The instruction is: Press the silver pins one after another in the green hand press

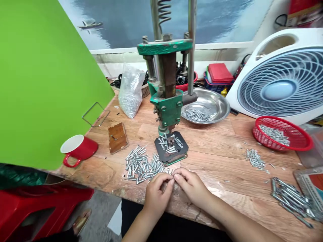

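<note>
My left hand [157, 193] and my right hand [190, 185] meet at the near edge of the wooden table [222, 141], fingertips pinched together on a small metal piece that I can barely make out. Just beyond them lies a pile of small metal pins [141, 164]. Behind the pile stands a green hand press [166, 101], with more pins scattered on its dark base plate [171, 148].
A red cup [78, 148] and a small wooden block [117, 137] sit at the left. A steel bowl [209, 106], a red basket [282, 132] with pins, a white fan [280, 80], a bag of parts [130, 90] and long rods [292, 198] surround the press.
</note>
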Demonstrator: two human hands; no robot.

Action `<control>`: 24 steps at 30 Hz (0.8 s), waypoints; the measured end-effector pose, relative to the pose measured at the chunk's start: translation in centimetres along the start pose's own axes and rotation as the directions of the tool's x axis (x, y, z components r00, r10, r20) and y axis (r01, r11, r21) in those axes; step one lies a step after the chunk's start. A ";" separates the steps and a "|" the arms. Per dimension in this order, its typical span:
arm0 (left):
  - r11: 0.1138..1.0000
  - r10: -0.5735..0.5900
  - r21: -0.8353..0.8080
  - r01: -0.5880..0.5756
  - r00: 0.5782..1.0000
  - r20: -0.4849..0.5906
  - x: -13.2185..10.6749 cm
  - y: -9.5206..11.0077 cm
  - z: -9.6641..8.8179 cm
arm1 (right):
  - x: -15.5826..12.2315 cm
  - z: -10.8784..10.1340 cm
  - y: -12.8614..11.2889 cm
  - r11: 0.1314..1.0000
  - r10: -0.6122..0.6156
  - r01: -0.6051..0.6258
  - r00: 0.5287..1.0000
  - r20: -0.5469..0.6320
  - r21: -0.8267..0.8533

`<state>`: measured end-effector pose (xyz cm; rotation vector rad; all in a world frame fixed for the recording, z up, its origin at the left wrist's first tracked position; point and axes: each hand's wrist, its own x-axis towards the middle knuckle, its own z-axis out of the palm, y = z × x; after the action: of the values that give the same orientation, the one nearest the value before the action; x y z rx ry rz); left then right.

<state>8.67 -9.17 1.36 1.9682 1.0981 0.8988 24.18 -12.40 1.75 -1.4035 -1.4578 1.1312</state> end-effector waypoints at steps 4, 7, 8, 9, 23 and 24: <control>0.991 0.062 0.114 -0.065 0.998 0.030 -0.1 -0.7 0.0 | 0.0 0.0 -0.1 0.999 0.025 -0.025 1.000 -0.014 -0.023; 0.978 0.099 0.174 -0.111 0.992 0.074 -0.3 -0.9 0.1 | 0.1 0.1 0.0 0.999 0.020 -0.021 1.000 -0.022 -0.025; 0.973 0.111 0.192 -0.127 0.989 0.093 -0.3 -0.9 0.2 | 0.1 0.2 0.0 1.000 0.016 -0.016 1.000 -0.023 -0.024; 0.968 0.122 0.205 -0.143 0.986 0.109 -0.3 -0.9 0.2 | 0.1 0.2 0.1 1.000 0.011 -0.012 1.000 -0.021 -0.023; 0.868 0.073 0.497 0.002 0.989 -0.132 0.6 -2.6 -4.6 | -0.4 0.6 0.5 0.998 0.055 -0.054 0.998 0.025 -0.037; 0.851 0.062 0.525 0.025 0.987 -0.146 0.6 -2.7 -4.7 | -0.5 0.6 0.5 0.997 0.058 -0.057 0.998 0.034 -0.047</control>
<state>3.98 -6.45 1.73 2.3790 1.5491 0.8327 23.77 -12.92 1.10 -1.4722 -1.4850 1.1706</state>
